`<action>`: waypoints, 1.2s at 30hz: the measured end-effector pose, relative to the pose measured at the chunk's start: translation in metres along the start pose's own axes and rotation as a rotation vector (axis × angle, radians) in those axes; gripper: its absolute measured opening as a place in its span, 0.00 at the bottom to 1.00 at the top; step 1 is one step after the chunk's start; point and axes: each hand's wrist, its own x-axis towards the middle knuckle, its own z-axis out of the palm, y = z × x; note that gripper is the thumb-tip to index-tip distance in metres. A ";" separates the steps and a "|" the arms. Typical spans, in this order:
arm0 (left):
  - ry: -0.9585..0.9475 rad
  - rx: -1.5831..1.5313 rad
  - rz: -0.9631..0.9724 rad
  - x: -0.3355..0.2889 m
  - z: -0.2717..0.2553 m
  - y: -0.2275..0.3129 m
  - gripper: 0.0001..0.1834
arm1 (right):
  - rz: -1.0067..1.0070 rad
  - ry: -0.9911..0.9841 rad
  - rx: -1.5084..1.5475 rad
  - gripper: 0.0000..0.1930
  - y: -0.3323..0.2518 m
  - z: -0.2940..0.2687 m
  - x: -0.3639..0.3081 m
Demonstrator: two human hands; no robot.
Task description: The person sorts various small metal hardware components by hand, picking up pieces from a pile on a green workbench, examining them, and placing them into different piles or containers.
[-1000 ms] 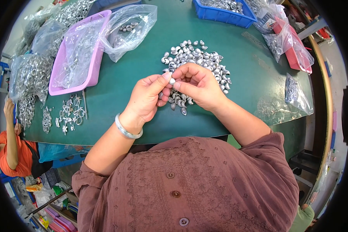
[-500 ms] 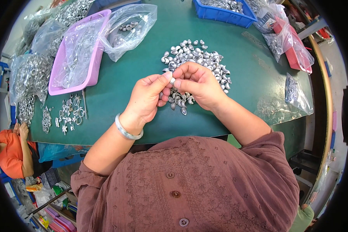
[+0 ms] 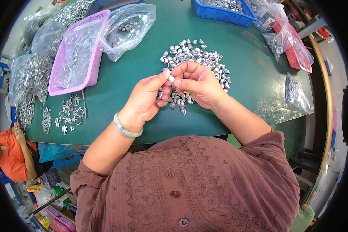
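A small silver shell-shaped metal piece (image 3: 171, 78) is pinched between the fingertips of both my hands, over the near left part of a pile of similar silver pieces (image 3: 205, 58). My left hand (image 3: 145, 96), with a pale bangle (image 3: 124, 127) at the wrist, closes thumb and forefinger on its left side. Another silver piece (image 3: 159, 94) shows among the curled lower fingers of that hand. My right hand (image 3: 200, 84) grips the piece from the right with thumb and bent fingers, hiding part of the pile.
On the green table (image 3: 143, 58) stand a pink basket (image 3: 93, 71), an open plastic bag (image 3: 133, 42) and a blue bin (image 3: 224, 16). Small metal rings (image 3: 71, 112) lie at left. A red basket (image 3: 297, 58) and a bag (image 3: 295, 94) are at right. A person in orange (image 3: 13, 158) sits left.
The silver piece has come more into sight between my fingertips as my left thumb shifted slightly up and left. At far left, the other person's hands and arm have moved.
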 end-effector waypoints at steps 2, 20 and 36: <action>-0.008 -0.009 -0.011 0.001 -0.001 0.000 0.14 | -0.005 -0.028 -0.005 0.08 -0.002 0.000 0.000; -0.069 -0.090 0.003 0.004 -0.005 -0.003 0.14 | -0.181 -0.063 -0.168 0.08 0.002 0.005 -0.004; -0.045 -0.083 -0.010 0.001 0.000 -0.002 0.14 | -0.189 -0.059 -0.208 0.07 0.001 0.005 -0.004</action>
